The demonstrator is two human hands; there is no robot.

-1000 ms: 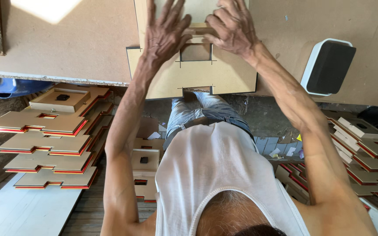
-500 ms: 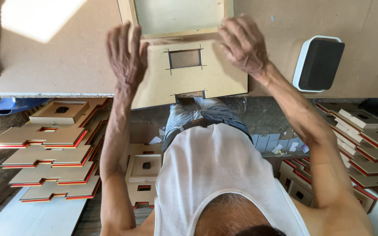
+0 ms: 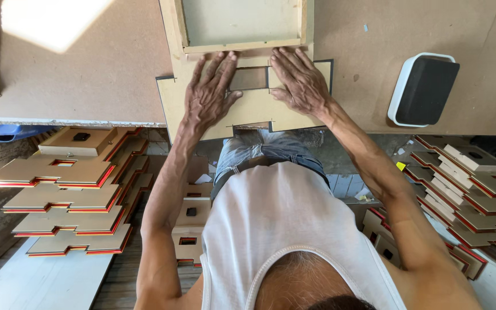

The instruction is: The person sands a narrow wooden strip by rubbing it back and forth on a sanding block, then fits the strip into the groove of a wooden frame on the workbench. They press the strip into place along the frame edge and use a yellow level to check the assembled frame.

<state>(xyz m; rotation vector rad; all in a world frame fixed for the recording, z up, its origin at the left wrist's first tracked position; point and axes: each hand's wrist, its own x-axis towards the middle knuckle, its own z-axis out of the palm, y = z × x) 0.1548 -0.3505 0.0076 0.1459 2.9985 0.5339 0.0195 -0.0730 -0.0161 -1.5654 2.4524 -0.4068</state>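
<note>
Both hands flat, fingers spread: left hand (image 3: pixel 209 95) and right hand (image 3: pixel 299 83) press palm-down on a tan notched fibreboard panel with a rectangular cut-out (image 3: pixel 248 109), gripping nothing. Panel lies at the brown workbench (image 3: pixel 87 74) near edge, overhanging it (butted against a pale wooden frame (image 3: pixel 242 46)). Black foam pad in white tray (image 3: pixel 423 89) sits toward the right edge.
</note>
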